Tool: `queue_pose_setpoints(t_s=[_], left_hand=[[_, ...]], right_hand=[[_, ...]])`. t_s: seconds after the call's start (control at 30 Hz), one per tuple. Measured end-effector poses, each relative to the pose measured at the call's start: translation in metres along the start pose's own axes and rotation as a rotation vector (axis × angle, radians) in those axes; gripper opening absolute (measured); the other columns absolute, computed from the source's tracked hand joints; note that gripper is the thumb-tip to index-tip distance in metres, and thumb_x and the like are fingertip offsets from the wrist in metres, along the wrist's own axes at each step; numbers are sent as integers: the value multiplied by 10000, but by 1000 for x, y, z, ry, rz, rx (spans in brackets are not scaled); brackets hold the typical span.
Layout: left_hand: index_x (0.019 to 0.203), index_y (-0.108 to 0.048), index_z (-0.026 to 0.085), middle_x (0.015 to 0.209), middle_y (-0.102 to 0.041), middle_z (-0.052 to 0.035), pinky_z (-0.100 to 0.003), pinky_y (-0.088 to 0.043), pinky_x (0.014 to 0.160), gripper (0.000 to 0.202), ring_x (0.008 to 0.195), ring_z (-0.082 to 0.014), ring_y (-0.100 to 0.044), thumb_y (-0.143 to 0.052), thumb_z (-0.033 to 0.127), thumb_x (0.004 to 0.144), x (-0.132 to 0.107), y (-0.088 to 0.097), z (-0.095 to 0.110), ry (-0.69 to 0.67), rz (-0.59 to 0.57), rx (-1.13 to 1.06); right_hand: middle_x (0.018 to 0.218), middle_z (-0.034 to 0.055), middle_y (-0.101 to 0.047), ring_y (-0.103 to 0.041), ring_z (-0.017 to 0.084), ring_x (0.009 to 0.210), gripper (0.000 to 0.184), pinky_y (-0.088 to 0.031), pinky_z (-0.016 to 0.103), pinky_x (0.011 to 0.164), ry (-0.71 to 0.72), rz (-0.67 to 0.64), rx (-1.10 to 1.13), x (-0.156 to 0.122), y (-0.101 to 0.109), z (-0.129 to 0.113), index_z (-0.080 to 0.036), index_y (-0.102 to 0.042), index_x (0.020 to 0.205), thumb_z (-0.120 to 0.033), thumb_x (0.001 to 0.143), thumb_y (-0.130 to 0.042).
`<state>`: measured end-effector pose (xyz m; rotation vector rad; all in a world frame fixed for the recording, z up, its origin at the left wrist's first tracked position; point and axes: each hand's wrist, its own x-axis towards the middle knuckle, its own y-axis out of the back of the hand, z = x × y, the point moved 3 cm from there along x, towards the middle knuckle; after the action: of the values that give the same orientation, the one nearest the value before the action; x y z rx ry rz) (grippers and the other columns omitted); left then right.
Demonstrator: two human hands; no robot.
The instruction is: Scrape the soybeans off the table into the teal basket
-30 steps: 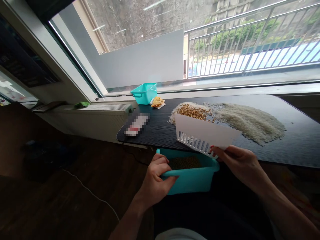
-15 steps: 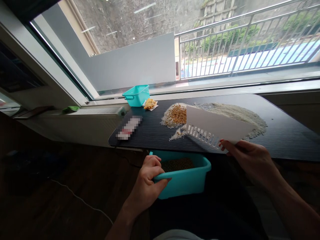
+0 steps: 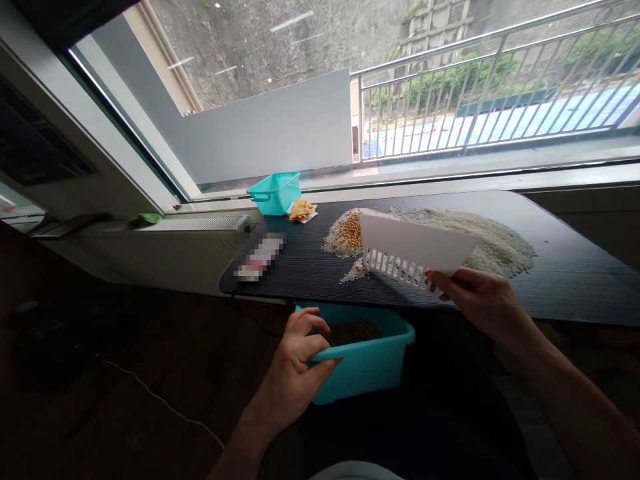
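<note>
My left hand (image 3: 295, 370) grips the near-left rim of a teal plastic bin (image 3: 365, 363) held just under the front edge of the black table (image 3: 575, 287); dark beans lie inside the bin. My right hand (image 3: 475, 297) pinches the corner of a white slotted scoop (image 3: 415, 250), held tilted with its slotted edge on the tabletop. Behind the scoop lies a heap of yellow beans (image 3: 353, 230) mixed into white rice (image 3: 495, 240) spread to the right. A small streak of rice grains (image 3: 354, 272) sits left of the scoop.
A second teal bin (image 3: 275, 192) and a yellow wrapper (image 3: 302, 209) sit at the table's far-left corner by the window. A blurred packet (image 3: 260, 259) lies on the left end. A radiator (image 3: 200, 223) runs left; a white cable (image 3: 165, 403) crosses the dark floor.
The scoop came off the table's front edge and moved back up onto the tabletop against the bean heap, then slid slightly left. My left hand keeps the bin under the edge.
</note>
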<state>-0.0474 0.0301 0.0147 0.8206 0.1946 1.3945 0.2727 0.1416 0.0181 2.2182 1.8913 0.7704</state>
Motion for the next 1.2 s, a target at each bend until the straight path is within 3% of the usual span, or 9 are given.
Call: queue_pose_setpoints(t_s=[0.43,0.67,0.9,1.03,1.2], left_hand=[[701,-701,208,966,-726,-81,-492,-578,1098,221,1250,-333,-664,-775,122,891,6,-8,8,-83,12,-81],[696,-695,204,947,-718,-82,-471,-589,1068,234,1213,-322,-669,-766,130,907,7,-7,9,-88,19,-106],[700,-705,210,950,-723,-85,-475,-583,1080,226,1215,-320,-671,-762,124,901,6,-7,8,-84,14,-109],[705,-715,212,940,-724,-88,-481,-586,1069,220,1214,-327,-674,-765,156,911,6,-7,8,-77,14,-108],[696,-707,213,916,-718,-84,-479,-586,1065,247,1189,-318,-683,-758,195,937,6,-8,8,-62,37,-121]], right_hand=[[657,64,-770,-646,186,590,636,-589,324,550,-139,-97,150,10,-6,-18,-219,-820,643,-846,550,-871],[674,36,-755,-645,174,605,615,-593,322,564,-125,-86,163,12,-4,-15,-245,-820,674,-852,583,-860],[653,30,-753,-655,182,603,645,-581,314,546,-155,-147,189,24,-14,-19,-240,-812,662,-865,515,-874],[664,41,-754,-663,187,619,668,-585,320,554,-159,-184,196,15,-7,-19,-234,-818,670,-882,517,-874],[668,52,-763,-656,196,603,637,-600,348,561,-133,-123,178,-1,11,-21,-271,-812,617,-900,534,-866]])
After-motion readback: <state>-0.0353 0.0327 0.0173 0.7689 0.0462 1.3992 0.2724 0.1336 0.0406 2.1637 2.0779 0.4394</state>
